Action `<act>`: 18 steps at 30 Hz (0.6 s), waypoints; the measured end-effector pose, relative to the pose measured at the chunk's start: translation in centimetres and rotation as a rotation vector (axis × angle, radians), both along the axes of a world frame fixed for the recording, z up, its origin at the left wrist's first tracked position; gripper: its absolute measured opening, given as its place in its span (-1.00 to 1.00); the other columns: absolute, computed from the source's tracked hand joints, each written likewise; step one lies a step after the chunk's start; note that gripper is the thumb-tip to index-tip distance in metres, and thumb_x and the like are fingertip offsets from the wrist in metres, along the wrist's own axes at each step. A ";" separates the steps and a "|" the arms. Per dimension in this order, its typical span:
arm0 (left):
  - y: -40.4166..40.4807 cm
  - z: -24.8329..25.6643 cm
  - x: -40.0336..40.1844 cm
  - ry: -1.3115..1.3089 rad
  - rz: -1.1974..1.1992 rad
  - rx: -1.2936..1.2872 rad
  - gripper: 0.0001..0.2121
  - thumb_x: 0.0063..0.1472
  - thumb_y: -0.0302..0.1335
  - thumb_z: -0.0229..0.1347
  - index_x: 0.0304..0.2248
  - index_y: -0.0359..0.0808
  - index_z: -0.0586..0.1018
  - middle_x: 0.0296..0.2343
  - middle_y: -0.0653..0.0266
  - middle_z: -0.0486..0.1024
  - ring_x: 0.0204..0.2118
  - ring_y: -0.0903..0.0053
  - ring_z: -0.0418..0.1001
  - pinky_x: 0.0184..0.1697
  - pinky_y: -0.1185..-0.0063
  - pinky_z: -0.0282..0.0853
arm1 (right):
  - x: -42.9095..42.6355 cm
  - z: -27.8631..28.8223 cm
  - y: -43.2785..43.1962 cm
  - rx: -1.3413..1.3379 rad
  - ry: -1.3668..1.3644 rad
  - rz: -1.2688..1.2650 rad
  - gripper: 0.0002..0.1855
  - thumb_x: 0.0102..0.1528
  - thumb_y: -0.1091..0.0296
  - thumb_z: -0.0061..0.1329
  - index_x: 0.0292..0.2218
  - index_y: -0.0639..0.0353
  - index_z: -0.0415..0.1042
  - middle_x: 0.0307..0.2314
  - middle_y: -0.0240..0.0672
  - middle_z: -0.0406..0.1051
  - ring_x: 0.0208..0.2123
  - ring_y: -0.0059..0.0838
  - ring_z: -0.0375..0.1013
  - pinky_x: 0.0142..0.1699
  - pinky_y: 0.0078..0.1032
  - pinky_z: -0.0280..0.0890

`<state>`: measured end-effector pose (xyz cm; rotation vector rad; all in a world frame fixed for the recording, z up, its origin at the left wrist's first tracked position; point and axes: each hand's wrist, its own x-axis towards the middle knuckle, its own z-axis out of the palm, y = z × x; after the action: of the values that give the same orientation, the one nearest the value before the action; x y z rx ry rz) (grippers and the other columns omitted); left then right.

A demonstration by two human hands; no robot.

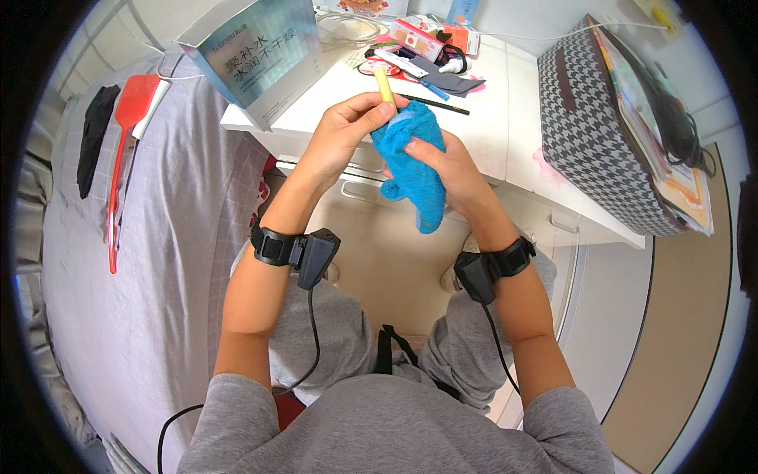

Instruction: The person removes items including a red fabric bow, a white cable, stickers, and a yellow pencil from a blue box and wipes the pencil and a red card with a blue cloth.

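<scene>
Between thumb and fingers, my left hand [361, 121] grips a slim yellow stick-shaped object [384, 86], which points up and away from me. My right hand [453, 166] holds a bunched blue fluffy cloth [414, 166], its thumb pressed on top. The cloth's upper end touches the lower part of the yellow object and the left fingertips. Its tail hangs down past the front edge of the white desk [491, 130]. The lower end of the yellow object is hidden by my fingers and the cloth.
A black pencil-like stick [438, 105], a grey cloth piece [453, 80] and small boxes [417, 38] lie behind my hands. A large printed paper bag [254, 59] stands left, a houndstooth storage box [598, 136] right. On the bed [160, 332] rests a red fly swatter [127, 112].
</scene>
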<state>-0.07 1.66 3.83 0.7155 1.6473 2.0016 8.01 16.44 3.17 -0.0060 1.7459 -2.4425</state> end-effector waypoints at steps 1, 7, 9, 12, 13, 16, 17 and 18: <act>-0.1 0.0 -0.1 -0.001 0.002 -0.001 -0.73 0.09 -0.32 -0.04 -0.29 -0.34 0.45 -0.35 0.31 0.41 -0.30 0.65 0.31 -0.18 0.65 0.17 | 0.0 0.1 0.0 -0.001 -0.001 0.002 -0.65 -0.04 0.21 -0.09 -0.27 0.28 0.27 -0.45 -0.31 0.33 -0.44 -0.58 0.35 -0.36 -0.63 0.30; -0.2 0.3 -0.4 0.008 0.021 0.097 -0.72 0.09 -0.29 -0.05 -0.29 -0.34 0.42 -0.33 0.25 0.42 -0.27 0.60 0.33 -0.16 0.62 0.19 | 0.0 1.0 0.2 -0.098 -0.017 0.091 -0.64 -0.04 0.23 -0.11 -0.26 0.30 0.24 -0.46 -0.29 0.32 -0.46 -0.53 0.36 -0.38 -0.59 0.31; -0.3 0.4 -0.5 -0.028 0.017 0.145 -0.72 0.10 -0.29 -0.07 -0.28 -0.32 0.39 -0.33 0.22 0.41 -0.24 0.54 0.34 -0.14 0.58 0.19 | 0.2 1.2 0.4 -0.109 -0.034 0.125 -0.63 -0.04 0.23 -0.11 -0.25 0.31 0.22 -0.47 -0.29 0.32 -0.46 -0.50 0.37 -0.37 -0.57 0.32; -0.4 0.2 -0.6 -0.095 -0.011 0.229 -0.72 0.12 -0.29 -0.10 -0.26 -0.31 0.36 -0.34 0.22 0.41 -0.25 0.48 0.36 -0.14 0.55 0.23 | 0.3 1.2 1.1 -0.082 -0.066 0.174 -0.63 -0.05 0.25 -0.09 -0.25 0.32 0.23 -0.46 -0.27 0.33 -0.45 -0.50 0.37 -0.36 -0.56 0.32; -0.5 0.1 -0.8 -0.095 -0.013 0.230 -0.72 0.12 -0.29 -0.10 -0.26 -0.31 0.36 -0.34 0.22 0.41 -0.25 0.48 0.36 -0.14 0.55 0.23 | 0.5 1.3 1.4 -0.081 -0.066 0.172 -0.63 -0.05 0.25 -0.09 -0.25 0.32 0.23 -0.46 -0.27 0.33 -0.45 -0.50 0.37 -0.36 -0.56 0.32; -1.4 -0.2 -2.4 -0.212 0.119 0.530 -0.73 0.16 -0.33 -0.18 -0.22 -0.34 0.31 -0.33 0.16 0.39 -0.25 0.39 0.39 -0.22 0.54 0.35 | 1.0 2.0 2.9 0.088 -0.099 0.231 -0.63 -0.07 0.27 -0.08 -0.25 0.32 0.24 -0.47 -0.27 0.34 -0.46 -0.51 0.37 -0.37 -0.58 0.31; -1.9 -0.1 -3.0 -0.235 0.152 0.572 -0.74 0.16 -0.34 -0.17 -0.22 -0.32 0.31 -0.34 0.16 0.39 -0.25 0.39 0.38 -0.21 0.53 0.35 | 1.1 2.2 3.6 0.220 -0.031 0.169 -0.63 -0.08 0.27 -0.09 -0.26 0.33 0.24 -0.46 -0.24 0.34 -0.45 -0.49 0.38 -0.37 -0.57 0.32; -2.0 0.2 -3.0 -0.230 0.185 0.547 -0.74 0.16 -0.34 -0.17 -0.22 -0.33 0.31 -0.33 0.14 0.38 -0.24 0.38 0.38 -0.21 0.54 0.35 | 1.1 2.2 4.5 0.352 0.034 0.106 -0.63 -0.08 0.27 -0.09 -0.27 0.34 0.24 -0.46 -0.22 0.34 -0.44 -0.47 0.38 -0.36 -0.57 0.33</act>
<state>-3.06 -0.33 3.99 0.4921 1.0706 2.5956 9.12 20.89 5.40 -0.1005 2.1065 -2.0457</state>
